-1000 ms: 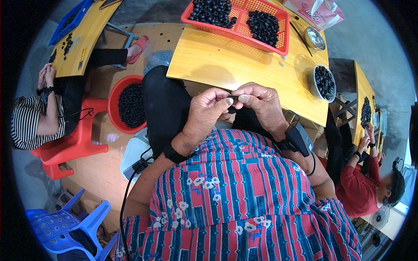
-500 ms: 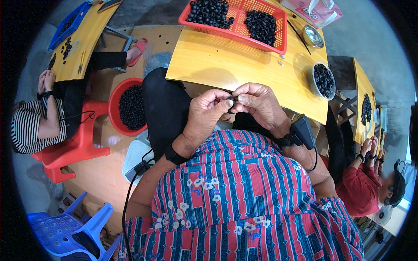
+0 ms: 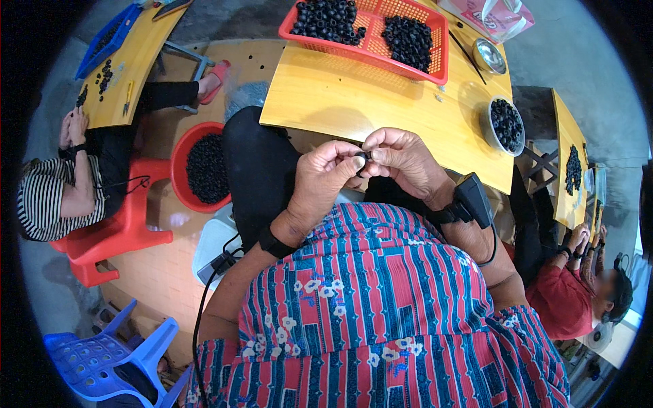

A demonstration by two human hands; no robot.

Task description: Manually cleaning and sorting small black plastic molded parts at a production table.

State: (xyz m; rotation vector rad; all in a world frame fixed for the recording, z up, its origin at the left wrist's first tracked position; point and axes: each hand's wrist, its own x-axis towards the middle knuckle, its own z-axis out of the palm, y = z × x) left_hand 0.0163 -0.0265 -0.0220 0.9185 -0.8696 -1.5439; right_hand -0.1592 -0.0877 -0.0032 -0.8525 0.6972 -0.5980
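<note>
Between my two hands, just past the near edge of the yellow table (image 3: pixel 326 88), is a small round black part (image 3: pixel 362 160), partly covered by my fingers. My left hand (image 3: pixel 320 175) is closed, its thumb and fingers pinching the part. From the other side my right hand (image 3: pixel 407 162) pinches at the same part with thumb and forefinger. On the table, a red basket (image 3: pixel 374 42) holds many small black ring-like parts in two compartments. A clear tub (image 3: pixel 519 146) of larger black parts stands at the table's right edge.
A shiny metal bowl (image 3: pixel 490 56) and a dark stick (image 3: pixel 466 57) lie at the back right, near a pink bag (image 3: pixel 500 20). Left of my leg, a red basin (image 3: pixel 178 163) of black parts sits on the floor. People work at side tables left and right.
My hands stay almost in place, with only slight finger movement around the black part. On the right, the co-worker's hands have shifted a little.
</note>
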